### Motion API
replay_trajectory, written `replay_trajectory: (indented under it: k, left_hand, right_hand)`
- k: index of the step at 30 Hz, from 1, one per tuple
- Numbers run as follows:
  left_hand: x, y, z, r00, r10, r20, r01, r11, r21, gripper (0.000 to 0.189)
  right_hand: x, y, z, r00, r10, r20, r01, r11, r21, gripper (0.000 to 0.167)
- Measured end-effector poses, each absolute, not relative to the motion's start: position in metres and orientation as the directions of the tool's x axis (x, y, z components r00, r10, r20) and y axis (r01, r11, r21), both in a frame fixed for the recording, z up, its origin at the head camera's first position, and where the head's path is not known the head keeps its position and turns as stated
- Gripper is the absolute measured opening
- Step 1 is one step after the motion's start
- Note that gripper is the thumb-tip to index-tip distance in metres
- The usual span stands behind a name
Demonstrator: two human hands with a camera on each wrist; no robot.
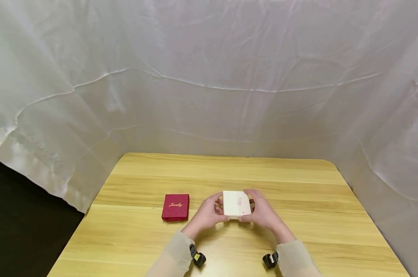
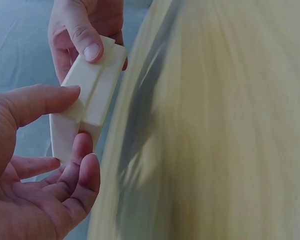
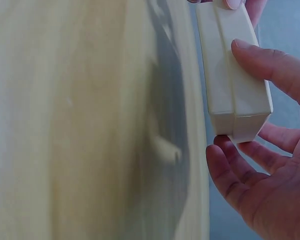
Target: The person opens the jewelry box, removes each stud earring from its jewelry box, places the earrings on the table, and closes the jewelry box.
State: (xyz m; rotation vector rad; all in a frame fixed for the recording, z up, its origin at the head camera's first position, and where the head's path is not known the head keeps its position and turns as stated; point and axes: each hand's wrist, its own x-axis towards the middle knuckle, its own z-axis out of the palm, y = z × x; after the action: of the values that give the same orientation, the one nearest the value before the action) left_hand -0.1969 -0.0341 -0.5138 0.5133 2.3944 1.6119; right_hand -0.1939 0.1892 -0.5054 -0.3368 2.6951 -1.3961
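Note:
A small cream gift box (image 1: 233,204) with a pink flower print on its lid is held between both hands in the head view. My left hand (image 1: 209,212) grips its left side, thumb at the near edge and fingers along the side and below. On the opposite side my right hand (image 1: 263,211) grips it the same way. In the left wrist view the box (image 2: 97,90) is off the table, with a seam between lid and base. The right wrist view shows the box (image 3: 230,65) with the thumb on the lid's side.
A dark red jewelry box (image 1: 175,207) with gold lettering lies on the wooden table (image 1: 132,231), left of my left hand. Pale cloth (image 1: 209,77) hangs behind and at both sides. Each wrist wears a black strap with a small camera.

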Motion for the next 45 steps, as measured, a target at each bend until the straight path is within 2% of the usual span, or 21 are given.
replay_trajectory:
  k: [16,36,45]
  left_hand:
    - [-0.184,-0.065,-0.525,-0.919,0.395,0.008,0.167,0.370,0.914,0.084]
    - [-0.186,-0.073,-0.527,-0.907,0.422,-0.001,0.186,0.401,0.897,0.083]
    - [-0.186,-0.074,-0.524,-0.908,0.418,-0.020,0.188,0.449,0.873,0.094]
  right_hand:
    - [-0.183,0.162,-0.519,-0.949,-0.311,0.061,-0.239,0.577,-0.781,0.092]
    - [-0.185,0.154,-0.525,-0.951,-0.307,0.042,-0.233,0.620,-0.749,0.093]
    - [-0.185,0.159,-0.524,-0.937,-0.348,0.022,-0.239,0.595,-0.767,0.097]
